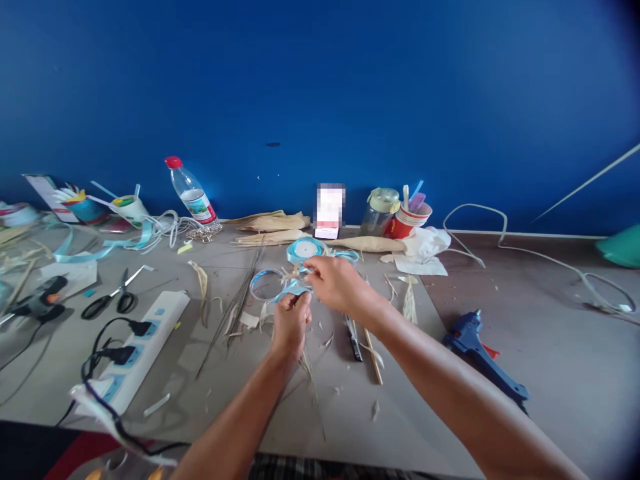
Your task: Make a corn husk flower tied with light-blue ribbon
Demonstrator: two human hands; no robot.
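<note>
Both hands meet over the middle of the table, around a light blue ribbon [293,289] with pale dried husk [291,274] beside it. My left hand [291,323] is closed on the ribbon from below, thumb on top. From the right, my right hand [334,283] pinches the upper part of the ribbon next to the husk; its fingertips partly hide what they grip. Just left of the hands lies a ring-shaped roll [251,285]. Behind them is a spool of light blue ribbon [306,249]. Thin dark wires [235,297] lie to the left.
At left are scissors [120,293], a power strip [155,353] with cords and a glue gun [40,300]. Another glue gun [485,360] lies at right. A bottle [193,193], phone [329,210], jar [379,212] and red cup [407,219] stand along the blue wall.
</note>
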